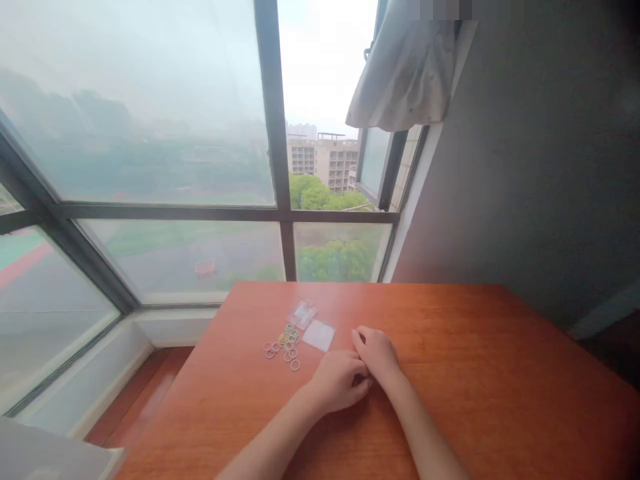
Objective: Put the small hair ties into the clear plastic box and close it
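Observation:
My left hand [341,380] rests on the table with its fingers curled in, and a small gap shows between thumb and fingers. Against its fingertips lies my right hand [379,355], also loosely closed. Nothing shows in either hand. Just beyond the left hand is a flat white square [319,335], seemingly a lid or a card. A clear plastic box [302,313] stands behind it. Several small rings [289,339] in pink, yellow, green and pale tones lie loosely grouped to the left of the square, some overlapping. One pale ring [295,365] sits nearest me.
The reddish-brown wooden table [480,373] reaches up to a large framed window [175,260]. At the right, a window pane [375,163] stands tilted outward under a gathered curtain [407,80]. A grey wall [500,173] rises on the right side.

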Motion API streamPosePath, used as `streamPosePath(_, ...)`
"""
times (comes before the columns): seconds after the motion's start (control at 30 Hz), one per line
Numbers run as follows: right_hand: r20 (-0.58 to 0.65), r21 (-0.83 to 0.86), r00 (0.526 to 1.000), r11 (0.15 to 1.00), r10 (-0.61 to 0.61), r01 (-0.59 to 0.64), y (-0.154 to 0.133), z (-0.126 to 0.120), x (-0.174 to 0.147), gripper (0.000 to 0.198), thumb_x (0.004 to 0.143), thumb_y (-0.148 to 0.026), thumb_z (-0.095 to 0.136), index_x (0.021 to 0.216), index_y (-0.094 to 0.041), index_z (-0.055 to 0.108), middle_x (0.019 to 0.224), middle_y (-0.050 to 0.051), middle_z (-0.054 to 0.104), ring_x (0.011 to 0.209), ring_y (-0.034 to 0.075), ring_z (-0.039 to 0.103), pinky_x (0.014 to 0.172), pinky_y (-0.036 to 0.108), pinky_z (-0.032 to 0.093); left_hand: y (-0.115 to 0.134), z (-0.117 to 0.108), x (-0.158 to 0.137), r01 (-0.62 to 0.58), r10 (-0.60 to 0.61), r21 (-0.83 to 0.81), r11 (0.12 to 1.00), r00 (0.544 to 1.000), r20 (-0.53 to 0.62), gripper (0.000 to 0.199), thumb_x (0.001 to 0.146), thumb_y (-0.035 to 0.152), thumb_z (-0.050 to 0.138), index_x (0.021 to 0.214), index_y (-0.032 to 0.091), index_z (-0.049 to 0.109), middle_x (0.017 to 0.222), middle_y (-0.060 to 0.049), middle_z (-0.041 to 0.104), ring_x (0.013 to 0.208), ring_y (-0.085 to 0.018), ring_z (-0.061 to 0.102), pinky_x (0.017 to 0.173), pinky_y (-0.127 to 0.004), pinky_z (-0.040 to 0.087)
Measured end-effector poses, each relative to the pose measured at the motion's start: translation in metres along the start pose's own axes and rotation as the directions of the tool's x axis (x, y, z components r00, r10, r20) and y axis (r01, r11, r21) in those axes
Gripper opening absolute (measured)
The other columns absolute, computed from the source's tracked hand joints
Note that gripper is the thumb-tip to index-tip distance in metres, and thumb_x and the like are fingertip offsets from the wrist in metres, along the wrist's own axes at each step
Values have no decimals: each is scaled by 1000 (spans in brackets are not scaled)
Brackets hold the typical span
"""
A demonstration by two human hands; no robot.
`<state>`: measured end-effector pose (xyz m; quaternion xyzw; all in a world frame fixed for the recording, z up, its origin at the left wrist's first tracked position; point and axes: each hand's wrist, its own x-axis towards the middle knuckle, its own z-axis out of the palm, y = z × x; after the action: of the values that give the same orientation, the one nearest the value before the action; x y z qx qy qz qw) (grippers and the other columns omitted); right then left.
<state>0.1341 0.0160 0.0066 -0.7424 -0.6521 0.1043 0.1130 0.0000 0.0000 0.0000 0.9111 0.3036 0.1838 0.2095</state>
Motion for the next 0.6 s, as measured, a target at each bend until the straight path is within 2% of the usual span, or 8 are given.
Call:
streamPosePath(0.4, -14, -8, 1000, 1000, -6, 6, 1, 0, -1, 36, 94, -41, 38, 80, -24, 66, 81, 4, 70, 70, 15, 60, 54, 25, 23, 3, -5, 0, -39, 39, -2, 999, 999, -2, 12, 75, 17, 55, 63, 16, 57, 73, -2, 65, 66, -13, 55, 57, -22, 32)
streamPosePath(0.6, -1, -18, 1000, 1000, -3, 3, 1, -2, 0, 36, 94, -40, 38, 80, -23, 66, 82, 4, 70, 71, 15, 59, 54, 26, 23, 3, -5, 0, -35, 35, -10, 999, 999, 5, 12, 76, 18, 55, 67, 16, 61, 77, -3, 67, 68, -14, 57, 58, -22, 35)
